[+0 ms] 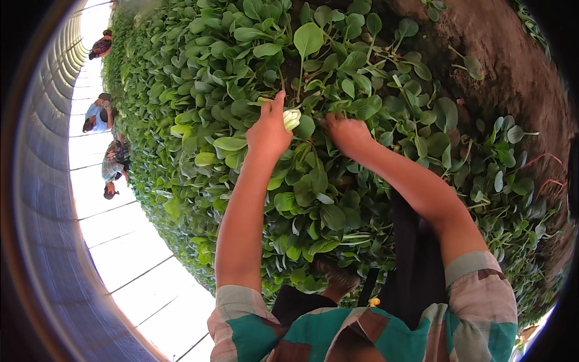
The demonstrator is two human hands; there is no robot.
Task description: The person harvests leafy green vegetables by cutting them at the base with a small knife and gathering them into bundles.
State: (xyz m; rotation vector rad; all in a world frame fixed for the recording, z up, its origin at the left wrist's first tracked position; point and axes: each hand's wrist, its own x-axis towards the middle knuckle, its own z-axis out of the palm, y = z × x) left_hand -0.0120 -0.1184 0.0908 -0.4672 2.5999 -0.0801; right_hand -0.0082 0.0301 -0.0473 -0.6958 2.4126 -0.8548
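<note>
My left hand [271, 129] is closed around leafy greens, with the pale cut-looking base of a bok choy bunch [291, 119] showing at its right side. One finger points up, away from me. Just to the right, my right hand [346, 131] reaches low among the leaves, its fingers bent and partly hidden by foliage, so I cannot tell whether it grips anything. Dense bok choy plants [316, 181] surround both hands. A tall rounded leaf [308, 40] stands beyond them.
Brown bare soil [506, 59] runs along the right, with scattered loose leaves [473, 68] and red string [549, 182]. At the far left, several people are among the plants, one in a blue top [96, 116], beside the tunnel greenhouse wall [45, 217]. My shoe [341, 276] is among the greens.
</note>
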